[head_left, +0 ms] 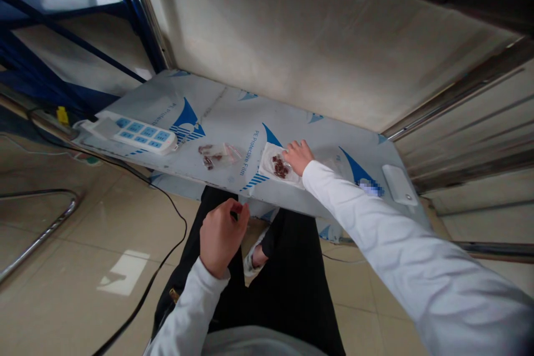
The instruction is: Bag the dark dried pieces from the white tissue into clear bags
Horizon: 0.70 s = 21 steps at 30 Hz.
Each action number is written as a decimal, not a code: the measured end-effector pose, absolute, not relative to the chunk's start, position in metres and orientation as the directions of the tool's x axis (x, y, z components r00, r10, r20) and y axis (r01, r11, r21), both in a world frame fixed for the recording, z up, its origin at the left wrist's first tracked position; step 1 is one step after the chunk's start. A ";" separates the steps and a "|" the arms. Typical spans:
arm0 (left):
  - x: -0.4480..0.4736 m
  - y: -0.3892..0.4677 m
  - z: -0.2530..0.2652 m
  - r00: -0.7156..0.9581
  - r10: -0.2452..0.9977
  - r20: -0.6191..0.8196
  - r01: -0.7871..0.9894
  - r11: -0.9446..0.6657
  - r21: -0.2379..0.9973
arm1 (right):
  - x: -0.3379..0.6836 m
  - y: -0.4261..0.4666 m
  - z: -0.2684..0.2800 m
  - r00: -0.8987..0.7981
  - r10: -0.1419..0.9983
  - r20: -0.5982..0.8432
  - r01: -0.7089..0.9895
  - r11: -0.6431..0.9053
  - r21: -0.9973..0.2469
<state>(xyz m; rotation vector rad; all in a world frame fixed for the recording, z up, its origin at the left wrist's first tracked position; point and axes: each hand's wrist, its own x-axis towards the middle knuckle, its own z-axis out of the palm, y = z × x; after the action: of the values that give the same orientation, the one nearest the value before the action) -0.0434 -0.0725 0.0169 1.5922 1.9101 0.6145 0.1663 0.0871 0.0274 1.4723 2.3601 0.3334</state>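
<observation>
My right hand point(298, 157) reaches down to a white sheet point(267, 162) on the bench, its fingers bent and bunched at the sheet's upper right. What lies under the fingertips is hidden. Small dark red-brown pieces point(280, 167) are heaped on the sheet, just left of that hand. To the left, a clear plastic bag point(225, 157) lies flat with more dark red pieces in it. My left hand point(222, 235) is raised over my lap at the bench's front edge, fingers curled in with thumb and forefinger close together; I cannot make out anything between them.
The bench top point(217, 105) carries blue-printed protective film. A white power strip point(146, 134) lies at its left end, a flat white case point(398, 183) at its right. A black cable point(167, 258) runs to the floor. Behind stands a pale panel point(292, 39); a blue frame point(137, 11) rises at left.
</observation>
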 end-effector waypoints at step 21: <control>-0.076 0.095 -0.010 -0.223 0.975 0.003 0.927 0.211 0.309 | 0.290 0.029 0.016 0.332 0.885 0.327 0.919 -0.226 -0.323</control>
<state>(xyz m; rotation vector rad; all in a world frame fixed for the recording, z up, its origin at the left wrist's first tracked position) -0.0761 0.0954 -0.0098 1.8245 2.2877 0.3645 0.2897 0.0291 0.0156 2.9064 2.1431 0.1364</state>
